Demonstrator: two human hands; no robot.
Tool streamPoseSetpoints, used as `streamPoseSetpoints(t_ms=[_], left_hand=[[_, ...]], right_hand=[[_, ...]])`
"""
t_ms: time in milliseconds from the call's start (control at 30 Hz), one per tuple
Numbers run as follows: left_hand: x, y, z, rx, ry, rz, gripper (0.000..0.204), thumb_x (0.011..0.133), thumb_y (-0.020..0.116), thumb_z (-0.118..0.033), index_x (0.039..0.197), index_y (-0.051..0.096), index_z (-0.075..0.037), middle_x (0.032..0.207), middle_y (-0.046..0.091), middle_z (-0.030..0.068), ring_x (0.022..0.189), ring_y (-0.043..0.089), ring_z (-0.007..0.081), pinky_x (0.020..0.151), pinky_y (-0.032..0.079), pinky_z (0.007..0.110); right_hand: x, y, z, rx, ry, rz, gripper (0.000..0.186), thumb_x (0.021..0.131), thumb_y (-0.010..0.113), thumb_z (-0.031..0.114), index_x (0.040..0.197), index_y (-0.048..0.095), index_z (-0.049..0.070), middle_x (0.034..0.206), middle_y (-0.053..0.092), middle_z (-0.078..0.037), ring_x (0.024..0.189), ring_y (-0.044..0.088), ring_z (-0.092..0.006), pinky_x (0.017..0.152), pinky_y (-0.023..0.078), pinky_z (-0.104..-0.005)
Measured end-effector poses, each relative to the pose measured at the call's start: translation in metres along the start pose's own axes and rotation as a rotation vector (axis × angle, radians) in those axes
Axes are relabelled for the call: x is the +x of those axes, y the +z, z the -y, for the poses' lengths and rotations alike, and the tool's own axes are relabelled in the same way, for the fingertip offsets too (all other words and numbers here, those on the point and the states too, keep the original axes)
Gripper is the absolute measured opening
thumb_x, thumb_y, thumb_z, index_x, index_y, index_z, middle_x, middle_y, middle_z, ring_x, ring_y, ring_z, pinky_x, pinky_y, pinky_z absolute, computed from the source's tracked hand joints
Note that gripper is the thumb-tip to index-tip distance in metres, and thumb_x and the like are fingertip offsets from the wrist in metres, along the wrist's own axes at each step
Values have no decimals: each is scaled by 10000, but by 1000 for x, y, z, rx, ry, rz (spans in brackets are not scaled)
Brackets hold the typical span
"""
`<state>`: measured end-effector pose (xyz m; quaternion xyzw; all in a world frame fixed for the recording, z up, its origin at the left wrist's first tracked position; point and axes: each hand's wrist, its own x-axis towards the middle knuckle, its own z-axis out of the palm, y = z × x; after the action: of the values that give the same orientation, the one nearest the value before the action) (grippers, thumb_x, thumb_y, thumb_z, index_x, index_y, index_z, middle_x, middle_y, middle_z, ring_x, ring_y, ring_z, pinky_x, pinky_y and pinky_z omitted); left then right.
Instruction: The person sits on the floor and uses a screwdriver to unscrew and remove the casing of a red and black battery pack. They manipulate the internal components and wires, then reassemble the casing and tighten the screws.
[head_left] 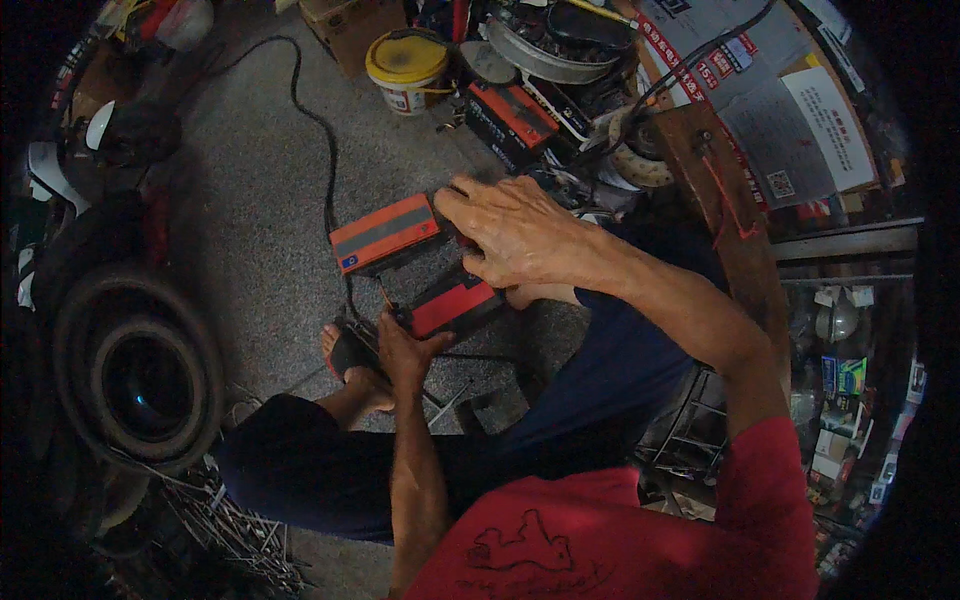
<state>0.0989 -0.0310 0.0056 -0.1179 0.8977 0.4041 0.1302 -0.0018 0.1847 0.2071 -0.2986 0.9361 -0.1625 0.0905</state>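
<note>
A black battery with a red top [450, 305] lies at an angle between my hands, its left end gripped by my left hand [405, 345]. A short wire or lead [385, 295] sticks up by those fingers. Just beyond, an orange battery with a grey stripe [385, 228] rests on the concrete floor. My right hand [500, 230] is over the right ends of both batteries, fingers curled; what they hold is hidden under them. My feet [355, 365] and dark-trousered legs surround the red-topped battery.
A black cable [330, 170] runs across the concrete floor [240, 190]. Tyres [95, 360] and metal rods lie at left. A yellow-lidded bucket [405, 70], another orange-topped battery [510, 115] and assorted parts crowd the back. A wooden plank [730, 200] and printed cardboard stand at right.
</note>
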Motion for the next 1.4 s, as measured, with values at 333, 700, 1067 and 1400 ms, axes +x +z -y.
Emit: streamPoseSetpoints(t_ms=[333, 700, 1067, 1400], left_hand=[[-10, 14, 12, 54, 42, -106, 1077, 481, 912, -376, 1309, 374, 54, 1217, 510, 236, 1092, 521, 438, 892, 448, 479], [-9, 18, 9, 72, -12, -74, 1099, 514, 899, -384, 1354, 337, 48, 1260, 471, 230, 1152, 488, 409, 919, 431, 483], [-1, 19, 19, -128, -34, -293, 479, 805, 691, -244, 1161, 592, 61, 1105, 621, 222, 1001, 612, 341, 896, 469, 415], [-10, 10, -7, 14, -24, -393, 335, 814, 646, -161, 1104, 628, 6, 1010, 627, 183, 917, 623, 356, 793, 483, 440]], right_hand=[[8, -1, 8, -49, 25, 136, 447, 820, 634, 295, 1109, 498, -18, 912, 606, -192, 858, 606, -378, 755, 444, -498], [1, 11, 5, -42, 63, -43, 325, 844, 611, 226, 1016, 491, -23, 917, 609, -221, 797, 619, -383, 728, 469, -494], [-1, 14, 4, -33, -5, -96, 414, 811, 625, 270, 1069, 526, -37, 819, 650, -181, 859, 638, -372, 749, 481, -491], [-1, 8, -1, 51, -92, -139, 314, 804, 624, 217, 960, 513, -31, 871, 602, -202, 790, 628, -378, 664, 477, -476]])
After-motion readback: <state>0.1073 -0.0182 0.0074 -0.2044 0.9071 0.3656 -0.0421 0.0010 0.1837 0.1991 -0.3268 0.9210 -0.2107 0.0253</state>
